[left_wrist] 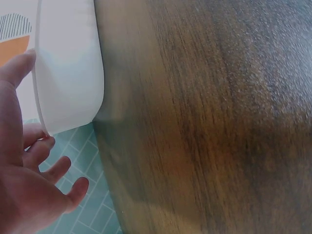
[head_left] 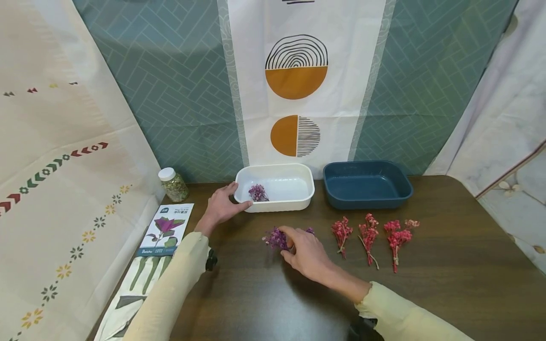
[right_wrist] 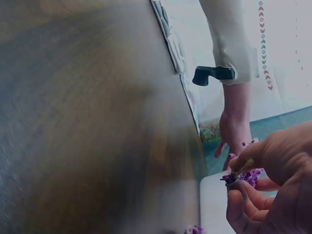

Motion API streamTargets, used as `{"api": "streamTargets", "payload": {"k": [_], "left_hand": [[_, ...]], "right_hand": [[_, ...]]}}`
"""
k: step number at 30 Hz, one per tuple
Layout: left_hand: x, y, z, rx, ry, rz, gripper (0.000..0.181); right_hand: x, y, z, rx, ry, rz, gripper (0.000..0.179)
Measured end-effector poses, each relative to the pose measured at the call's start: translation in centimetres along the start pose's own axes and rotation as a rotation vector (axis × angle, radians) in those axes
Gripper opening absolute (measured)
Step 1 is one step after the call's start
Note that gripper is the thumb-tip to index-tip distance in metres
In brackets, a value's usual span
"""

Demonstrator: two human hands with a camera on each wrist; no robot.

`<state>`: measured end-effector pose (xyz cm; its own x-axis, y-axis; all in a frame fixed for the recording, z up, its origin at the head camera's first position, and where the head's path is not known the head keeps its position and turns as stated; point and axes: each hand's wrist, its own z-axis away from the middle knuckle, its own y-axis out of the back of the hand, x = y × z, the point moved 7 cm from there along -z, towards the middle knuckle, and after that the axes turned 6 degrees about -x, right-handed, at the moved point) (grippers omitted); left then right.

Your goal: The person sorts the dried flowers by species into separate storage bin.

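Note:
My left hand [head_left: 222, 206] holds the left end of a white rectangular dish [head_left: 298, 205], thumb over the front rim and fingers at the side. In the left wrist view, thumb and fingertips touch the rim of this dish [left_wrist: 70, 68]. One small purple dried-flower bunch [head_left: 258, 192] lies inside it. My right hand [head_left: 308, 253] pinches another purple dried-flower bunch [head_left: 276, 238] above the table, in front of the dish. Its tied stems sit between thumb and fingers in the right wrist view. A further bit of purple flowers [head_left: 310, 230] shows behind that hand, mostly hidden.
A dark blue dish [head_left: 368, 204] stands right of the white one. Three pink dried-flower bunches [head_left: 369, 232] lie in a row before it. At the left are a white-capped jar [head_left: 174, 185], a flower-pictured packet [head_left: 166, 229] and white-and-green cloth [head_left: 128, 293].

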<state>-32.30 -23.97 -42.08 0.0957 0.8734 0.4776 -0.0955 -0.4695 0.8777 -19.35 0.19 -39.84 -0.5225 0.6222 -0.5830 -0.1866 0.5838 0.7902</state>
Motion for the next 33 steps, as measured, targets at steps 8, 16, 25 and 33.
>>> {"api": "streamTargets", "payload": {"k": [8,16,25,33], "left_hand": [[0.0,-0.1,0.0,-0.01,0.003,-0.005,0.092],[-0.1,-0.1,0.0,-0.001,0.003,-0.004,0.092],[-0.1,-0.1,0.1,0.014,0.0,0.007,0.092],[-0.1,-0.1,0.0,0.016,0.0,0.007,0.091]], "right_hand": [[0.4,1.5,-1.2,0.007,-0.016,-0.007,0.054],[1.1,2.8,-2.7,0.002,-0.026,-0.029,0.055],[1.6,3.8,-4.2,-0.013,-0.025,-0.009,0.054],[2.1,4.8,-5.8,-0.024,-0.003,-0.022,0.053]]}}
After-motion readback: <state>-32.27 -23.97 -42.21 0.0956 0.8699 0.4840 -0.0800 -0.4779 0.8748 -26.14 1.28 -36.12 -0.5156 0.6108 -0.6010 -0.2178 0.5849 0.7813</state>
